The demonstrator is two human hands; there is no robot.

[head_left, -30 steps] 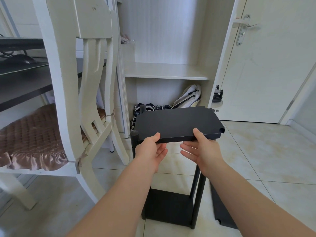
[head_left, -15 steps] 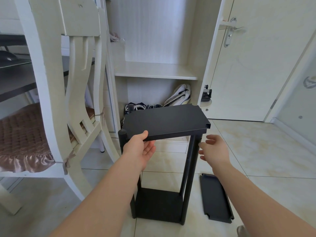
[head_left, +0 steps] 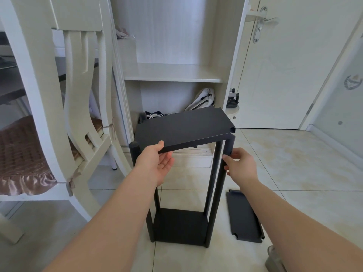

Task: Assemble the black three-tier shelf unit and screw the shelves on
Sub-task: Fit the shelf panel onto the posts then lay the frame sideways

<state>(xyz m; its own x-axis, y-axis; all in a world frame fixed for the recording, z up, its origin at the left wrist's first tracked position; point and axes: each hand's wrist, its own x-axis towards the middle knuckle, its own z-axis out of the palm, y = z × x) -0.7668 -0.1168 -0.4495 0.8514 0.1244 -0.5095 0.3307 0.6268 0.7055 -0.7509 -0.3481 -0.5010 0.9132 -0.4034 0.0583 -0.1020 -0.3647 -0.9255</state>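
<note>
A black shelf frame stands on the tiled floor, with a bottom shelf (head_left: 179, 225) fixed between upright black posts (head_left: 220, 185). A black top shelf panel (head_left: 184, 128) lies tilted across the post tops, its left near corner raised. My left hand (head_left: 157, 163) pinches that near edge, thumb on top and fingers underneath. My right hand (head_left: 240, 165) holds the near right post just below the panel. A third black shelf panel (head_left: 244, 216) lies flat on the floor right of the frame.
A white chair (head_left: 59, 107) with a brown cushion stands close on the left. An open white wardrobe (head_left: 172, 73) with shoes and a bag inside is right behind the frame. A white door (head_left: 284, 65) is at the right. A clear object (head_left: 275, 260) sits at the bottom right.
My right hand has let go of the top panel's near edge and moved right and down onto the near right post. The left hand keeps its hold on the panel.
</note>
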